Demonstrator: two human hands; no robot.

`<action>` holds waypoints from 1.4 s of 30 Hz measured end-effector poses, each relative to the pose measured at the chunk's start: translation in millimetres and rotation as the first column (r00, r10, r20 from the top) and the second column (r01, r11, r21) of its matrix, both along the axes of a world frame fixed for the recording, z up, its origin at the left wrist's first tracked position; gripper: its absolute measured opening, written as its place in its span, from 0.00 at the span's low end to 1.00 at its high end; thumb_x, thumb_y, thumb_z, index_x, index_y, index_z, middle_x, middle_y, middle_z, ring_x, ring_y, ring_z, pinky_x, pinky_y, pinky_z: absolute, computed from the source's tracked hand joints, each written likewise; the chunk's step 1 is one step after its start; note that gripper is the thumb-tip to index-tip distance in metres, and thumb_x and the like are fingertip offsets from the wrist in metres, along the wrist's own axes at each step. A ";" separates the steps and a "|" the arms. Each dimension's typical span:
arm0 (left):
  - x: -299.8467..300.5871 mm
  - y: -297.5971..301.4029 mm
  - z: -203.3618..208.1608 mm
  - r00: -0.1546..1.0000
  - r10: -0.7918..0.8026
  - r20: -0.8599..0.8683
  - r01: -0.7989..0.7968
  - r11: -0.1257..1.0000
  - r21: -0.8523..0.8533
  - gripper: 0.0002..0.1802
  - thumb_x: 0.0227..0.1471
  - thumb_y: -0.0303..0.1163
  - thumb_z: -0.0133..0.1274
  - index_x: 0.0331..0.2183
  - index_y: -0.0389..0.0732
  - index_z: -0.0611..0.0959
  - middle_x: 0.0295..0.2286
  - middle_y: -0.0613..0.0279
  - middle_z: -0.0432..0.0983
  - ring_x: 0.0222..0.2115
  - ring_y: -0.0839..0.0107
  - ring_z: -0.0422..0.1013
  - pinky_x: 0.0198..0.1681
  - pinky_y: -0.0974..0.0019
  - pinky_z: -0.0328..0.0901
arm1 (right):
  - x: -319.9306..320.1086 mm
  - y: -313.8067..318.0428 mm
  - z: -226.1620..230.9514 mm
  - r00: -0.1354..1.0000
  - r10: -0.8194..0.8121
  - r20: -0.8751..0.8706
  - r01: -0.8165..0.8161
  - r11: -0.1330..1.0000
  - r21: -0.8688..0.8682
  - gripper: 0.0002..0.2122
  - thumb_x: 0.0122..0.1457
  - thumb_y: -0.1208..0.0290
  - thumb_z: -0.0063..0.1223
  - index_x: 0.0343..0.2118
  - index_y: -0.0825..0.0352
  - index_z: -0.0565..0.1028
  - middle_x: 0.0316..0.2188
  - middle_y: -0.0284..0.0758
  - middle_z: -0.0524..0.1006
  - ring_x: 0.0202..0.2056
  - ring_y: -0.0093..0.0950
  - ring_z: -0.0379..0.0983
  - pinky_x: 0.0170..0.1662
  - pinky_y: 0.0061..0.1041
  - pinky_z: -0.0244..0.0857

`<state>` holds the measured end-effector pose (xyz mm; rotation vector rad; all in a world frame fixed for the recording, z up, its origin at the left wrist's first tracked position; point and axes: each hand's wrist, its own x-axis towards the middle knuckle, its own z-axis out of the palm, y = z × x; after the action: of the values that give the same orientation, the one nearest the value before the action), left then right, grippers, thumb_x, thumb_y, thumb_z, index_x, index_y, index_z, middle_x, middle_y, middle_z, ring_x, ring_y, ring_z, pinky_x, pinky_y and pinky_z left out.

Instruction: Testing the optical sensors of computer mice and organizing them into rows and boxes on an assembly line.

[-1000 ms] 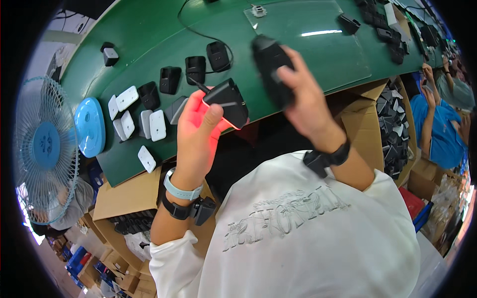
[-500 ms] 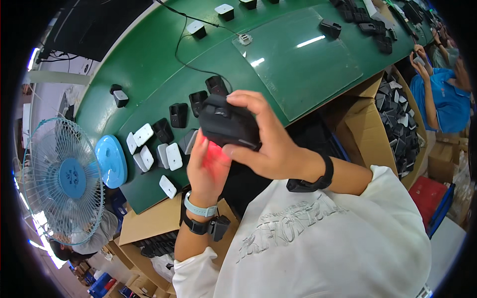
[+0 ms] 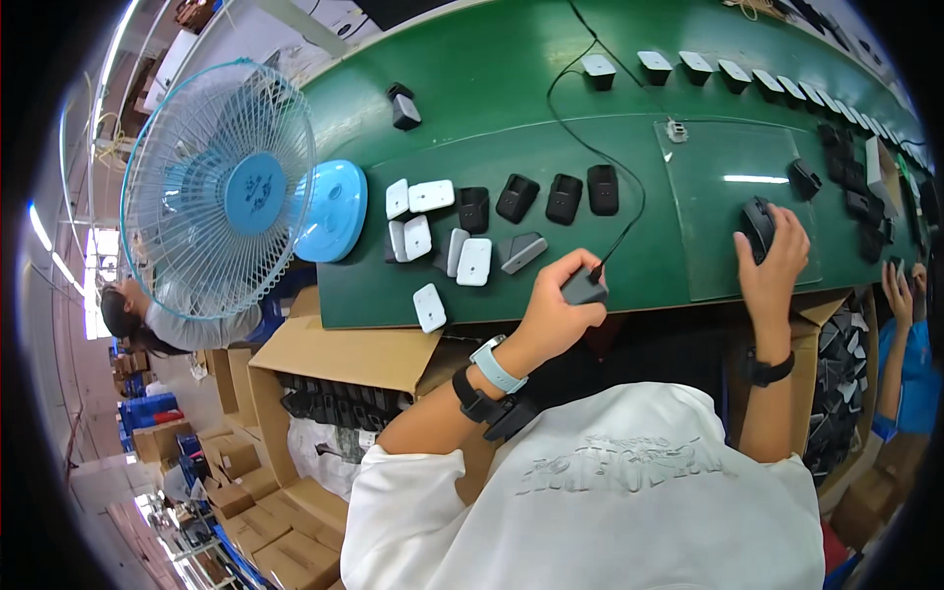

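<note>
My left hand [image 3: 553,313] is closed around a small dark grey block [image 3: 586,286] near the table's front edge. A thin black cable [image 3: 629,224] runs into the top of that block. Further right, my right hand [image 3: 775,258] has its fingers wrapped along a black rounded device [image 3: 757,226] over a clear sheet [image 3: 713,265]; whether the device touches the sheet I cannot tell. Left of the cable stand several black housings [image 3: 563,200] in a loose row. White-faced grey blocks [image 3: 474,262] lie in a cluster beyond my left hand.
A blue fan [image 3: 251,192] and a blue round lid-like disc [image 3: 334,211] stand at the left. Open cartons of dark parts [image 3: 339,344] flank me below the green table [image 3: 462,128]. White-topped blocks [image 3: 696,65] line the back. At the right edge is another person's hand [image 3: 897,295].
My hands have parted. The black device went right over the clear sheet in my right hand; my left hand now grips the cabled block. The red glow on my palm is gone; the view has turned.
</note>
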<state>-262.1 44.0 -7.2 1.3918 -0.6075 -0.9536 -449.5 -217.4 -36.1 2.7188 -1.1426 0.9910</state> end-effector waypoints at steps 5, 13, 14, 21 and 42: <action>-5.8 -8.7 14.5 0.882 0.075 0.465 -0.119 0.991 0.067 0.19 0.39 0.20 0.58 0.37 0.40 0.71 0.26 0.60 0.71 0.26 0.67 0.69 0.31 0.66 0.65 | 51.6 103.0 42.0 0.788 0.332 0.518 -0.615 0.422 0.666 0.13 0.55 0.72 0.65 0.40 0.70 0.76 0.38 0.38 0.78 0.41 0.31 0.75 0.45 0.29 0.69; 4.7 -52.4 52.2 0.497 -0.031 0.867 -0.104 0.990 0.095 0.23 0.40 0.23 0.60 0.41 0.35 0.71 0.28 0.43 0.74 0.29 0.41 0.73 0.32 0.50 0.69 | 84.7 122.4 29.9 0.547 -0.187 0.816 -0.787 0.219 0.578 0.05 0.64 0.75 0.58 0.33 0.69 0.74 0.31 0.31 0.77 0.34 0.19 0.73 0.41 0.21 0.68; 12.9 -65.5 55.1 0.386 -0.046 0.921 -0.030 0.998 0.062 0.22 0.40 0.23 0.59 0.40 0.35 0.71 0.26 0.44 0.74 0.27 0.39 0.73 0.32 0.50 0.69 | 82.9 105.6 35.1 0.501 -0.222 0.836 -0.740 0.391 0.547 0.06 0.66 0.74 0.55 0.32 0.68 0.73 0.30 0.31 0.76 0.33 0.19 0.71 0.40 0.21 0.67; 221.1 -130.9 9.2 0.509 -0.125 0.851 -0.459 0.798 0.392 0.34 0.41 0.43 0.66 0.45 0.30 0.79 0.47 0.37 0.71 0.46 0.44 0.71 0.51 0.55 0.69 | 12.1 13.7 63.7 0.371 -0.172 0.913 -0.703 0.591 0.396 0.06 0.71 0.72 0.48 0.38 0.69 0.71 0.30 0.30 0.71 0.31 0.18 0.65 0.39 0.18 0.61; 87.0 -22.0 66.2 0.680 -0.142 0.719 -0.053 0.969 0.242 0.23 0.43 0.33 0.70 0.39 0.34 0.80 0.31 0.61 0.75 0.27 0.71 0.70 0.32 0.68 0.67 | 71.8 88.5 61.4 0.435 -0.032 0.900 -0.900 0.004 0.435 0.05 0.57 0.82 0.63 0.35 0.73 0.78 0.37 0.35 0.79 0.39 0.21 0.76 0.47 0.22 0.71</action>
<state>-175.1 22.0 59.0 2.0119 -1.1598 -0.4681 -377.8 -128.8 25.4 4.2143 -0.7583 2.4247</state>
